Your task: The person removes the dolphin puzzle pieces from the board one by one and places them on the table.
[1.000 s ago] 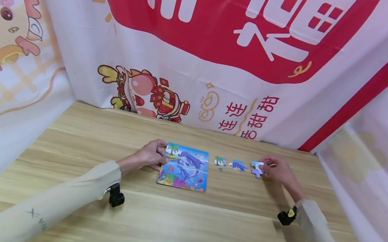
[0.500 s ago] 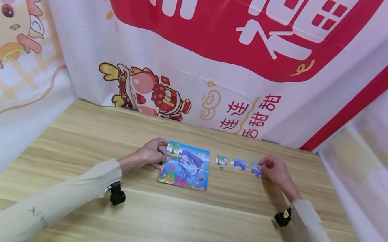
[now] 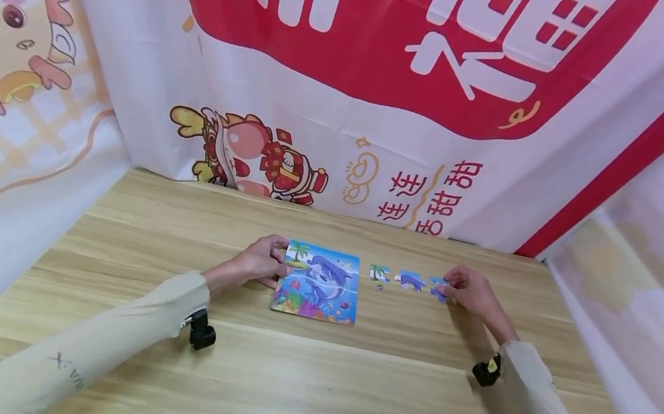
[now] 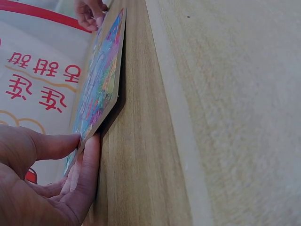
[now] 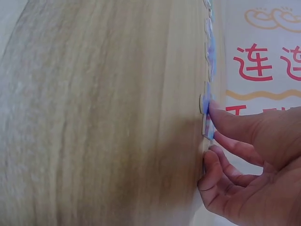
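A dolphin jigsaw puzzle board (image 3: 317,282), bright blue with a palm tree and corals, is gripped at its left edge by my left hand (image 3: 262,261). In the left wrist view the thumb (image 4: 59,146) lies on the printed face, with fingers underneath, and the near edge of the board is raised off the wood. My right hand (image 3: 472,292) pinches a blue and purple puzzle piece (image 5: 206,110) at the right end of a short row, its thumb on the face. Left of it lie a dolphin piece (image 3: 412,281) and a palm tree piece (image 3: 378,274), apart from one another.
The pale wooden table (image 3: 308,386) runs back to a white and red printed cloth (image 3: 323,80). More printed cloth (image 3: 646,262) hangs along the right side, and another (image 3: 19,145) on the left. A small black camera is strapped on each wrist.
The puzzle piece under my right hand has turned and now lies in line with the other two. My left hand has kept its hold on the puzzle board.
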`<state>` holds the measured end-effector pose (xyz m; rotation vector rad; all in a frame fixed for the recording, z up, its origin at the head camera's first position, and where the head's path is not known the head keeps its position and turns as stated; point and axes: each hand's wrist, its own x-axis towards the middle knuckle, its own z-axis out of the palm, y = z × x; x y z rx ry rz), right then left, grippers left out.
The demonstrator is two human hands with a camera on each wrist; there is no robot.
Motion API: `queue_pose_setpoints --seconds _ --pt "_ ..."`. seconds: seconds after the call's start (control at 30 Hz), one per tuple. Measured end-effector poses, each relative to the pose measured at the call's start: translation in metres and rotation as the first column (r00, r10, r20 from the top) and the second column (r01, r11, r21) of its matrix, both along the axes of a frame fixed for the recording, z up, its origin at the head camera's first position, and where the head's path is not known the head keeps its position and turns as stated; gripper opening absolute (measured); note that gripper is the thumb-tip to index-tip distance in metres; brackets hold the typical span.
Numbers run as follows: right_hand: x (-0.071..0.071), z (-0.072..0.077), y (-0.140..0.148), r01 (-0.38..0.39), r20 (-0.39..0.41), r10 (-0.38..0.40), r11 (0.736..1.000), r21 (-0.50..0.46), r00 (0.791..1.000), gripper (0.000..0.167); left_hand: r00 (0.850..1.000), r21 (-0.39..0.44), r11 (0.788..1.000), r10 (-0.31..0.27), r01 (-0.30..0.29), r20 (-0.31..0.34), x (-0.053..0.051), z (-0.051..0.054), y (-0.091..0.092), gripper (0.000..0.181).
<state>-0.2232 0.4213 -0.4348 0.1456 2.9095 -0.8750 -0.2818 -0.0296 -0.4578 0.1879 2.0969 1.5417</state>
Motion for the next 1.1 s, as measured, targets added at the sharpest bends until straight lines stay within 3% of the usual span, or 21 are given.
queue_pose_setpoints --seconds 0.5,0.73,0.97,1.1 --pt "-0.002 0.004 -0.009 0.048 -0.047 -0.048 0.999 -0.003 0.998 0.020 1.000 0.001 1.000 -0.007 0.007 -0.003 -0.001 0.000 0.000 0.066" --pt "-0.002 0.009 -0.036 -0.037 -0.160 0.032 0.999 -0.032 0.987 0.015 1.000 0.006 1.000 -0.002 0.002 0.019 -0.002 0.001 0.001 0.068" --pt "-0.010 0.010 -0.094 -0.138 -0.151 0.121 0.985 -0.104 0.981 0.011 0.999 0.002 1.000 -0.021 0.021 0.039 -0.003 0.010 0.000 0.067" --pt "-0.011 0.012 -0.130 -0.228 -0.163 0.202 0.960 -0.161 0.966 0.008 0.998 0.002 1.000 -0.019 0.019 0.062 -0.005 0.012 -0.002 0.067"
